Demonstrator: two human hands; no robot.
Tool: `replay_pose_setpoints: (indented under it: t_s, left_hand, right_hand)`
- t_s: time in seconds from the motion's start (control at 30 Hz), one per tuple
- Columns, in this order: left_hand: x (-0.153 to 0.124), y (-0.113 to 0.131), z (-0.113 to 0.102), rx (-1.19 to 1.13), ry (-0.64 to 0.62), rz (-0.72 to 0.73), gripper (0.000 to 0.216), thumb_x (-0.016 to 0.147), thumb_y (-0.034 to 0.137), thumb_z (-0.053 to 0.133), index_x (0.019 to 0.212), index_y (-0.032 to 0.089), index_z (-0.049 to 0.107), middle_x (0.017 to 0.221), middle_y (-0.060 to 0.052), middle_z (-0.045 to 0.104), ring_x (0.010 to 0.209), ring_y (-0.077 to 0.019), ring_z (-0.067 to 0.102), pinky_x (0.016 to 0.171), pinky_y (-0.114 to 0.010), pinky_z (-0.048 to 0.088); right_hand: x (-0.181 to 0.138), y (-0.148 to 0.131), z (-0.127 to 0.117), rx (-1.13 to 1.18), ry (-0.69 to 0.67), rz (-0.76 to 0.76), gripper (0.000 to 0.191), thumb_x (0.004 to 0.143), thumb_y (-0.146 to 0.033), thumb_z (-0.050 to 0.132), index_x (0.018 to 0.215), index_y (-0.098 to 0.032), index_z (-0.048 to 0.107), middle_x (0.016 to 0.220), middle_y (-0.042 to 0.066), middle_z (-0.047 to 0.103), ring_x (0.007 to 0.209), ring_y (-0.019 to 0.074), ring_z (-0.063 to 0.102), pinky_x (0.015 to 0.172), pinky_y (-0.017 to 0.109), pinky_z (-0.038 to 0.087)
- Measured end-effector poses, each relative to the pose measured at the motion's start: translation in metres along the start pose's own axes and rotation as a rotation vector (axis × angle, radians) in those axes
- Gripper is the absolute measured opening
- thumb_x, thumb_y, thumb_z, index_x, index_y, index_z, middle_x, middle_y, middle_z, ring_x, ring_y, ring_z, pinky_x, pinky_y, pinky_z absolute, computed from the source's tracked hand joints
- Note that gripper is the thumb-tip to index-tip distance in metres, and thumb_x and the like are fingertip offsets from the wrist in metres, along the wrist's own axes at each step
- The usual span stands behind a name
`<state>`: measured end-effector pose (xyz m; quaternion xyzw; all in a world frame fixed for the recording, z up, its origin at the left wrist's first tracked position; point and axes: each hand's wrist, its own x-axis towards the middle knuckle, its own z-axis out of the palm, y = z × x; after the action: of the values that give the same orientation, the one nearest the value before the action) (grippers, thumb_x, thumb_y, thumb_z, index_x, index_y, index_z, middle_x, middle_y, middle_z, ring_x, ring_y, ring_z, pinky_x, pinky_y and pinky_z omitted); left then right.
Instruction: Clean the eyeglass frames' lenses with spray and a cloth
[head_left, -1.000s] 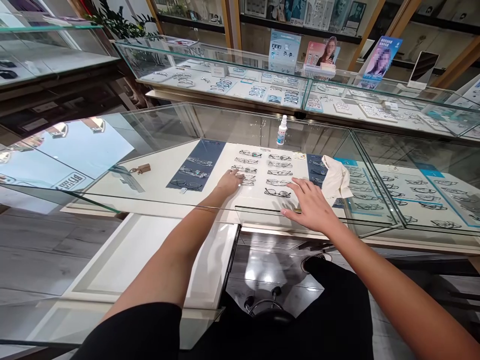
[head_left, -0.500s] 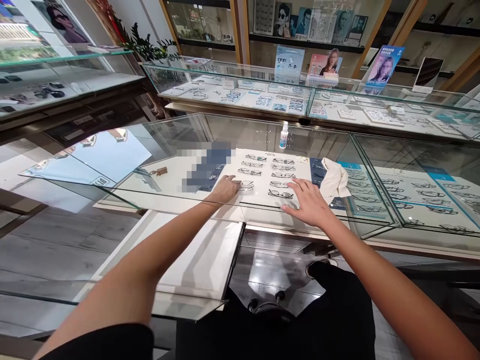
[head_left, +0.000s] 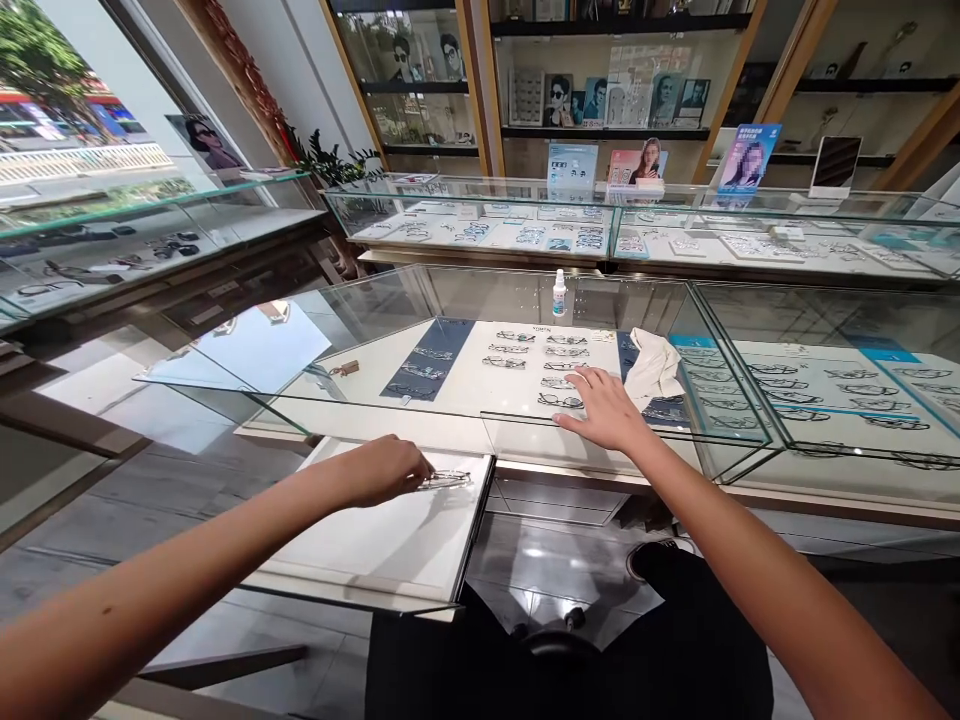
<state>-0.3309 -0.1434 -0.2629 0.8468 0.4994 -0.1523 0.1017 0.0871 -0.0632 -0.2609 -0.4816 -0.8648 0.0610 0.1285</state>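
Head view: 1 pair of eyeglasses [head_left: 448, 480] is at the fingertips of the left hand [head_left: 390, 470], above the open drawer [head_left: 375, 560]. It lies just to the right of that hand, its long axis running roughly left to right. The left hand's fingers are together and appear clamped on the near end; whether the drawer floor bears any weight cannot be told.

The left hand is nearer. The right hand [head_left: 604, 412] is well apart, farther forward and to the right, its fingers spread and holding nothing; contact with the glass cannot be confirmed. Beside its thumb are display frames [head_left: 560, 400], set out in 2 columns.

The front edge of the glass bench [head_left: 450, 425] stands between the drawer and the display. A cloth [head_left: 652, 365] lies just beyond the right hand; a spray bottle [head_left: 559, 293] stands upright behind the columns.
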Motion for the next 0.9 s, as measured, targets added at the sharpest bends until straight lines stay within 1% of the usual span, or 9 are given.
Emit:
replay_pose_setpoints:
  t_s: [0.1,0.17,0.23,0.37,0.47,0.57,0.7,0.8,0.9]
  left_hand:
    - [-0.021,0.005,-0.026,-0.022,-0.062,0.07,0.025,0.096,0.043,0.067,0.082,0.033,0.084,0.092,-0.004,0.086,0.081,-0.0216,0.075,0.082,-0.031,0.047]
    - [-0.026,0.005,-0.047,0.017,-0.02,0.096,0.029,0.098,0.05,0.065,0.084,0.033,0.085,0.095,-0.004,0.087,0.084,-0.0227,0.075,0.084,-0.031,0.049]
    - [-0.02,0.004,-0.071,0.036,0.064,0.1,0.032,0.099,0.054,0.063,0.091,0.033,0.087,0.099,-0.005,0.087,0.09,-0.0241,0.076,0.087,-0.032,0.051]
    - [0.019,0.008,-0.118,0.015,0.252,0.106,0.035,0.104,0.056,0.059,0.109,0.035,0.087,0.108,-0.004,0.085,0.106,-0.0258,0.077,0.096,-0.034,0.053]
    - [0.061,0.019,-0.142,0.142,0.36,0.121,0.038,0.109,0.045,0.051,0.116,0.032,0.085,0.118,-0.005,0.085,0.119,-0.0277,0.074,0.104,-0.038,0.053]
    - [0.103,0.031,-0.149,0.27,0.441,0.089,0.04,0.108,0.031,0.046,0.118,0.026,0.085,0.132,-0.008,0.082,0.132,-0.0312,0.069,0.109,-0.044,0.05]
    - [0.147,0.038,-0.137,0.27,0.45,0.092,0.037,0.104,0.023,0.05,0.117,0.021,0.085,0.137,-0.012,0.08,0.138,-0.0338,0.064,0.11,-0.049,0.048]
    - [0.168,0.038,-0.126,0.244,0.454,0.11,0.035,0.103,0.022,0.052,0.115,0.02,0.085,0.137,-0.013,0.08,0.137,-0.0334,0.065,0.11,-0.05,0.047]
    - [0.18,0.037,-0.119,0.253,0.443,0.112,0.035,0.104,0.021,0.052,0.117,0.02,0.084,0.138,-0.011,0.08,0.139,-0.0326,0.063,0.111,-0.049,0.046]
  right_hand:
    - [0.0,0.001,0.001,0.005,-0.006,0.005,0.087,0.1,-0.077,0.054,0.162,-0.016,0.051,0.174,0.02,0.047,0.16,0.0416,0.039,0.129,0.061,0.035]
    - [-0.001,0.001,0.001,0.016,-0.008,0.006,0.088,0.101,-0.078,0.054,0.162,-0.016,0.051,0.175,0.021,0.046,0.161,0.0418,0.038,0.129,0.062,0.034]
    - [-0.001,0.001,0.0,0.026,-0.01,0.005,0.087,0.101,-0.078,0.054,0.162,-0.016,0.051,0.175,0.021,0.045,0.16,0.0418,0.039,0.129,0.062,0.035]
    - [-0.001,0.0,-0.001,0.028,-0.008,0.003,0.085,0.101,-0.075,0.056,0.161,-0.015,0.052,0.173,0.021,0.047,0.159,0.0409,0.04,0.128,0.062,0.036]
    - [-0.002,0.0,-0.001,0.025,0.001,0.002,0.083,0.101,-0.074,0.057,0.16,-0.015,0.053,0.172,0.02,0.049,0.158,0.0404,0.042,0.128,0.061,0.036]
    - [-0.001,0.002,0.001,0.02,0.016,-0.002,0.083,0.101,-0.074,0.058,0.16,-0.016,0.054,0.172,0.02,0.05,0.157,0.041,0.043,0.127,0.061,0.037]
    - [-0.001,0.004,0.003,0.015,0.025,-0.009,0.083,0.101,-0.075,0.056,0.159,-0.016,0.055,0.171,0.021,0.05,0.156,0.0419,0.043,0.126,0.062,0.038]
    - [-0.001,0.004,0.002,0.021,0.035,-0.016,0.081,0.1,-0.075,0.056,0.158,-0.018,0.056,0.17,0.02,0.051,0.156,0.0409,0.044,0.126,0.061,0.038]
    - [0.0,0.003,0.001,0.021,0.033,-0.012,0.081,0.1,-0.075,0.057,0.158,-0.018,0.056,0.171,0.02,0.05,0.156,0.0408,0.043,0.127,0.061,0.037]
